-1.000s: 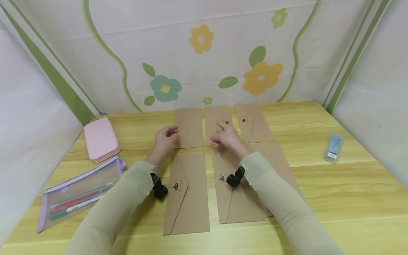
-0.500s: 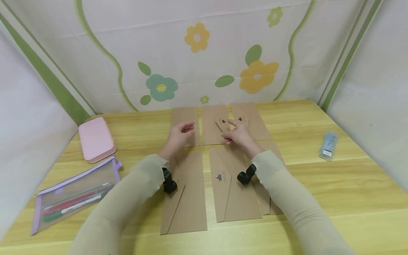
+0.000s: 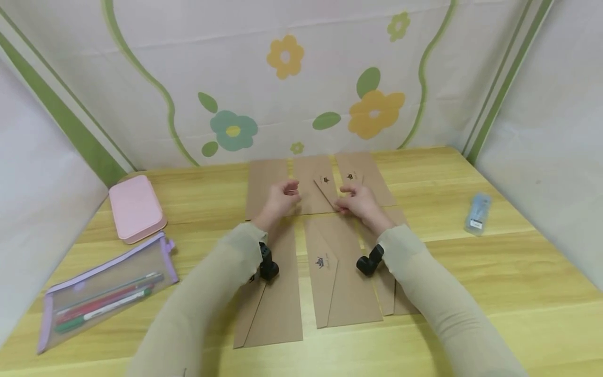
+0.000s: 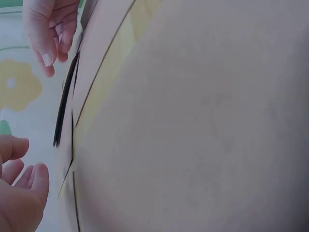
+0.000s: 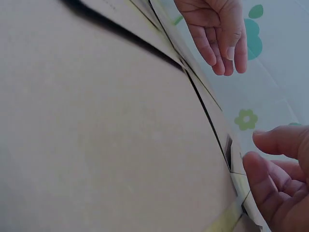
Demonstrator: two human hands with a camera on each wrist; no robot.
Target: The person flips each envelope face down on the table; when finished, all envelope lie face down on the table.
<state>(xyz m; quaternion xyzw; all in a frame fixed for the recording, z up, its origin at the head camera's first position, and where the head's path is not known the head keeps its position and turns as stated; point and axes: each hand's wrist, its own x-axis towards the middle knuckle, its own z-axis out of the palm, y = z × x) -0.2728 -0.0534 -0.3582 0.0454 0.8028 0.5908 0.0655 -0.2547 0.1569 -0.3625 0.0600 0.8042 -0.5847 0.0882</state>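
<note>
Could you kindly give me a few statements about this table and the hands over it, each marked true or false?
1. The brown paper envelopes lie in two rows on the yellow wood-grain table. True.
2. The pink rounded case lies to the right of the envelopes. False: the case is on their left.
3. The see-through, purple-edged pouch holds a white pen with a green cap. True.
4. The left hand grips the pouch. False: the hand is above the envelopes and holds nothing.
5. The small blue translucent container lies to the right of the envelopes. True.
</note>
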